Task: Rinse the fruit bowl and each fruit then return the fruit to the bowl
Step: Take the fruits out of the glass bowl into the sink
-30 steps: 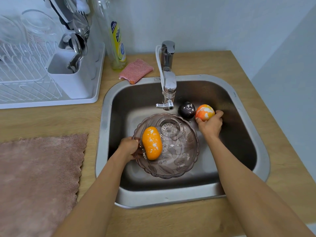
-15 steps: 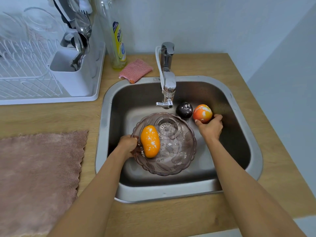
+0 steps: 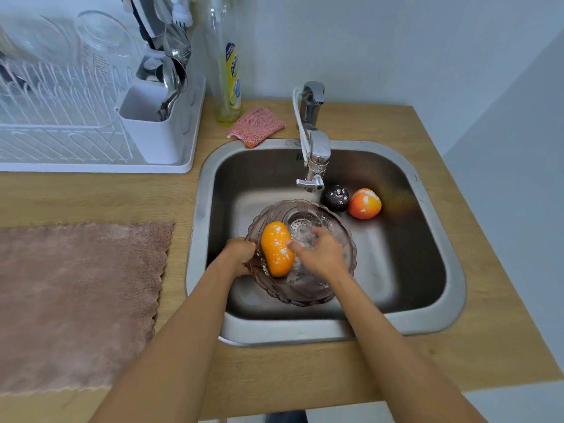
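In the sink (image 3: pixel 433 239), left hand (image 3: pixel 239 254) grips the bowl (image 3: pixel 305 296); right hand (image 3: pixel 320 254) spreads loose inside; bottle (image 3: pixel 230 71) label unreadable.

Wooden counter (image 3: pixel 457 355), pale blue wall (image 3: pixel 396 41).

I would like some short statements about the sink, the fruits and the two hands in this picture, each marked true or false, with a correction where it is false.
1. The left hand grips the rim of the bowl. True.
2. The oblong orange fruit lies inside the bowl. True.
3. The right hand holds the round orange fruit. False: that fruit lies free on the floor of the sink, and the right hand is over the bowl.
4. The dark fruit is in the bowl. False: it lies in the sink beside the round orange fruit.
5. The pink sponge lies on the counter behind the sink. True.
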`<state>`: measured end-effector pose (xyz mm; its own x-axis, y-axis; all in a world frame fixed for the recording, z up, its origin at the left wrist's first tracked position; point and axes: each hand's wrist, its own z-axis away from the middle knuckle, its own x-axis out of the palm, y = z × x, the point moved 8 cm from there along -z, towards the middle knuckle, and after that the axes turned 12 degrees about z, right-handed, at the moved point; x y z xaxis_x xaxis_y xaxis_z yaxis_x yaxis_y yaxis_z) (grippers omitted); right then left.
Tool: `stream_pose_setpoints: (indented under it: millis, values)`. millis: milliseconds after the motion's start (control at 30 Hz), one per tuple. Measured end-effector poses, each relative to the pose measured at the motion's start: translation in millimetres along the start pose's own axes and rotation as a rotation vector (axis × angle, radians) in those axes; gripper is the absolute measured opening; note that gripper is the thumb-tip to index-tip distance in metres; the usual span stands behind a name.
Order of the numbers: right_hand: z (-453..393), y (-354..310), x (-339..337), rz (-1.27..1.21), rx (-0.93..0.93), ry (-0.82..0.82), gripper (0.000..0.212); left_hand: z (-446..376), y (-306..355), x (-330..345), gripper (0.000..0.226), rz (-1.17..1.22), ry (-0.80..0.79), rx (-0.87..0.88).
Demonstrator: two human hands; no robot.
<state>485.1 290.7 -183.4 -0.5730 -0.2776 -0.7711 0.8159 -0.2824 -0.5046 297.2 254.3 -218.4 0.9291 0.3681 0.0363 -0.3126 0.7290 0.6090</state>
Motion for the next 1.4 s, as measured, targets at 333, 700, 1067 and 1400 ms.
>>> stream_pose_setpoints:
  millis: [333,700,1067,1400]
  values:
    - [8.8,-22.4,42.4,0.340,-0.064,-0.115,0.095,-0.6,-2.2,-0.5,0.027,0.042,-0.002,-0.004]
    - [0.8,-9.5,39.4,0.139,0.027,-0.199,0.078,-2.2,-0.3,0.7,0.017,0.002,-0.001,0.006]
    - [11.4,24.8,-42.3,-0.113,0.097,0.167,0.065,-29.8,1.8,-17.0,0.034,-0.089,0.099,0.108]
    - [7.4,106.2,-94.8,-0.005,0.323,0.214,0.073,-23.7,4.8,-15.4,0.030,-0.075,0.105,0.118]
